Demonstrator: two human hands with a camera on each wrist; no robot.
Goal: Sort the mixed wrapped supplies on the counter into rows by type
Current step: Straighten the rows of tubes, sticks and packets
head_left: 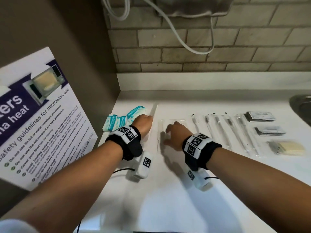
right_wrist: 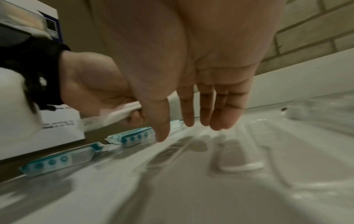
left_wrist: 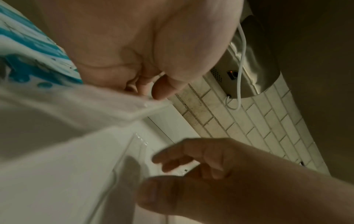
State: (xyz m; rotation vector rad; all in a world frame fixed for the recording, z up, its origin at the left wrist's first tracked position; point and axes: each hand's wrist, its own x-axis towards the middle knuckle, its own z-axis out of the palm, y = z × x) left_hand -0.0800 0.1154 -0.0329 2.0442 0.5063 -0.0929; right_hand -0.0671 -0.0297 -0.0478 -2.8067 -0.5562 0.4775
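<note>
My left hand (head_left: 145, 121) grips a long white flat wrapped pack (head_left: 154, 110), lifted off the white counter (head_left: 176, 190); the pack (left_wrist: 118, 106) shows under the thumb in the left wrist view, and again as the pack (right_wrist: 122, 112) in the right wrist view. My right hand (head_left: 175, 133) hovers with fingers (right_wrist: 205, 109) straight over a clear wrapped pack (head_left: 165, 132) lying on the counter. Teal-and-white sachets (head_left: 117, 121) lie to the left of the left hand. To the right lie several clear long wrapped swabs (head_left: 223, 130), then dark flat packets (head_left: 260, 116) and a cream pad pack (head_left: 287, 147).
A microwave safety poster (head_left: 38, 125) leans against the left wall. A tiled wall (head_left: 202, 52) with a hanging white cable (head_left: 185, 44) backs the counter. A steel sink rim (head_left: 301, 105) sits at the far right.
</note>
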